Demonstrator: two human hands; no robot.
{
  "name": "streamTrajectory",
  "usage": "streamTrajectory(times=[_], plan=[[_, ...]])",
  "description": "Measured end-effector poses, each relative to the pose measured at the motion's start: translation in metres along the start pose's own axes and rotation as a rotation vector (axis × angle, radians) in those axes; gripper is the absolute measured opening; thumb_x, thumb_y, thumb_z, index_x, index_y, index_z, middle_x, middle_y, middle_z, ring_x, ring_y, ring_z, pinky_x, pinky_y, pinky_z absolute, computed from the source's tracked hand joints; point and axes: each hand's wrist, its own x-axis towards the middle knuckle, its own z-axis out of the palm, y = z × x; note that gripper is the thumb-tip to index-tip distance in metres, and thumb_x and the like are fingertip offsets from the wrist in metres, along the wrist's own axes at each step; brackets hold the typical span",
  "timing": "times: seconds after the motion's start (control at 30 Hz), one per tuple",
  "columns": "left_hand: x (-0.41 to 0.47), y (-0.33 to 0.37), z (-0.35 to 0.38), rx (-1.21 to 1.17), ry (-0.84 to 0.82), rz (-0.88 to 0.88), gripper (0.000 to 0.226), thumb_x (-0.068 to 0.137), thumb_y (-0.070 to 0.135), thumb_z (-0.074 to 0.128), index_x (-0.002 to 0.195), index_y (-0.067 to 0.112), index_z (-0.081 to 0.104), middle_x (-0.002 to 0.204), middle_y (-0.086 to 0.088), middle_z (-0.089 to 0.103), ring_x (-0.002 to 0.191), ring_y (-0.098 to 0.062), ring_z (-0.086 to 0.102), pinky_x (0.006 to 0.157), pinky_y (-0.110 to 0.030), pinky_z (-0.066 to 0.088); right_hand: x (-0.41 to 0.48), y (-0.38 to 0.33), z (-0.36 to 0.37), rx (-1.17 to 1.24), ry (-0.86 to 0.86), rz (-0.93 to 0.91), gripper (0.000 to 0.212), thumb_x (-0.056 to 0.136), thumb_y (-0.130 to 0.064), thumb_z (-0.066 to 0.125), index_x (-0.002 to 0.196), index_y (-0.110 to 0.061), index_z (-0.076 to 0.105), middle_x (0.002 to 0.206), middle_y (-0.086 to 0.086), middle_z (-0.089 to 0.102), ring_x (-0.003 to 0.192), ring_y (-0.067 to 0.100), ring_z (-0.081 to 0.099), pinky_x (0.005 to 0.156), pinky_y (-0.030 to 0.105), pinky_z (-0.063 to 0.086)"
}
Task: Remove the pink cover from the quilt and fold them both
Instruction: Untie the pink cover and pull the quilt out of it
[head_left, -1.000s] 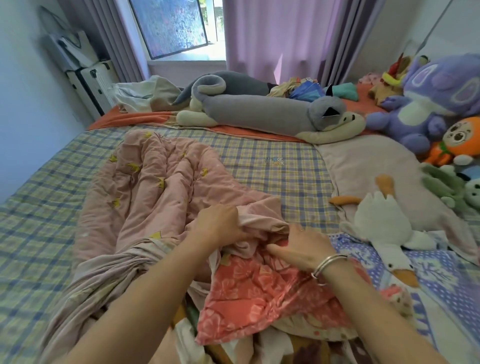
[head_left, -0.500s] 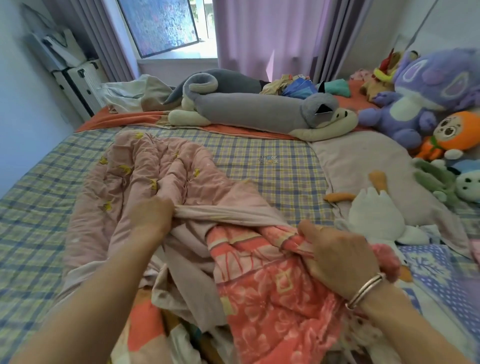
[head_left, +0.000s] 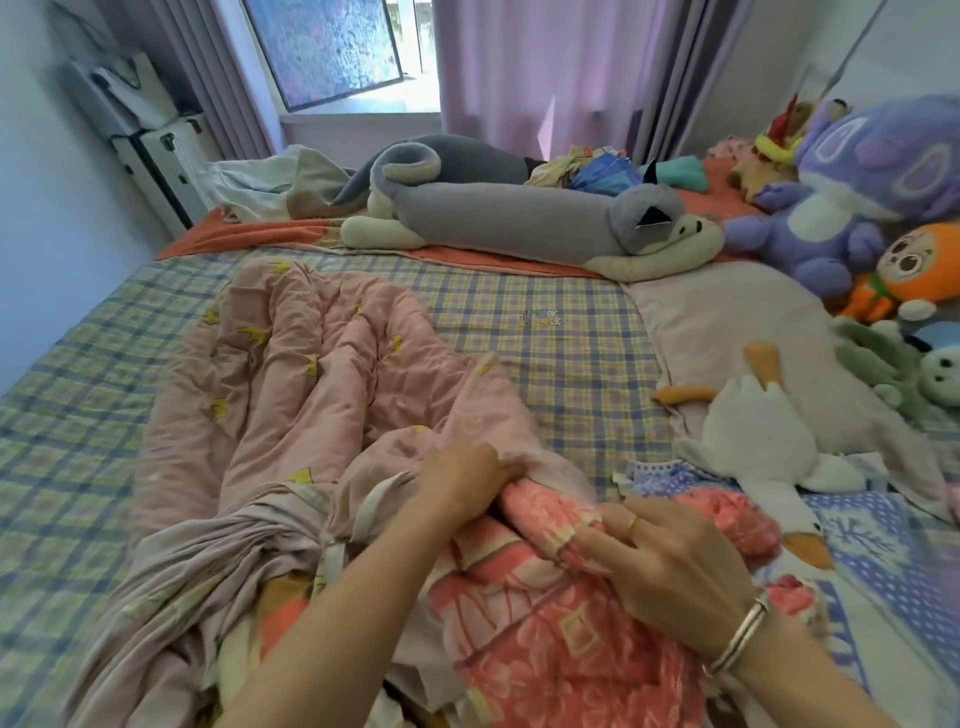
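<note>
The pink cover (head_left: 291, 374), pale pink with small yellow crowns, lies bunched lengthwise on the bed. Out of its open end near me comes the quilt (head_left: 561, 639), coral red with a flower print. My left hand (head_left: 462, 480) grips the edge of the cover's opening where it meets the quilt. My right hand (head_left: 670, 564), with a ring and a silver bangle, holds a bunched fold of the quilt just to the right of the left hand. The rest of the quilt is hidden inside the cover.
The bed (head_left: 566, 332) has a checked sheet. A long grey plush (head_left: 519, 218) lies across its far end. A white goose plush (head_left: 769, 441) lies beside my right hand, and several soft toys (head_left: 841, 192) are piled at the right. Luggage (head_left: 161, 161) stands at the far left.
My left hand has moved right, from the cover's left side to the opening beside my right hand. My right hand has shifted slightly left on the quilt. The cover's edge sits bunched between them.
</note>
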Motion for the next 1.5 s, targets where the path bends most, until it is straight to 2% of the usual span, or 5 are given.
streamTrajectory(times=[0.27,0.63,0.83,1.17,1.5], plan=[[0.018,-0.101,-0.056,-0.168,0.422,-0.386,0.038,0.098,0.031,0.039,0.109,0.002,0.061,0.110,-0.023,0.062,0.103,-0.040,0.058,0.081,-0.038,0.046,-0.045,0.061,-0.028,-0.173,-0.190,0.474,0.023,0.070,-0.015,0.045,0.092,-0.017,0.053,0.072,0.012,0.063,0.060,0.034,0.062,0.061,0.040,0.044],[0.016,0.006,-0.010,-0.795,-0.055,-0.175,0.023,0.078,0.025,0.072,0.085,0.005,0.064,0.080,-0.006,0.061,0.080,-0.018,0.058,0.072,-0.029,0.046,0.009,-0.002,0.088,0.010,-0.963,0.622,0.078,0.094,-0.030,0.043,0.146,-0.007,-0.010,0.155,0.014,-0.012,0.143,0.032,-0.009,0.114,0.053,0.001],[0.013,-0.039,0.007,0.126,0.043,-0.078,0.028,0.086,0.031,0.055,0.106,0.013,0.057,0.110,-0.004,0.062,0.101,-0.024,0.059,0.075,-0.031,0.045,0.018,0.018,0.081,0.019,-0.789,0.708,0.042,0.092,-0.010,0.039,0.134,-0.014,0.040,0.135,0.011,0.049,0.123,0.028,0.048,0.098,0.037,0.040],[0.016,-0.119,-0.071,0.278,0.378,-0.375,0.028,0.089,0.003,0.040,0.109,0.004,0.060,0.109,-0.021,0.062,0.102,-0.037,0.060,0.075,-0.036,0.044,0.025,0.060,-0.016,0.401,0.189,0.977,0.044,0.062,-0.021,0.038,0.077,0.003,0.072,0.066,0.010,0.064,0.069,0.024,0.059,0.060,0.018,0.038],[0.020,-0.043,-0.014,-0.171,0.268,-0.104,0.082,0.075,0.047,0.065,0.139,0.012,0.028,0.139,-0.020,0.031,0.120,-0.029,0.040,0.095,-0.034,0.037,0.023,0.031,0.013,0.762,-0.122,0.915,0.031,0.048,-0.006,0.039,0.054,-0.020,0.066,0.046,-0.009,0.059,0.053,0.001,0.054,0.053,0.016,0.043]])
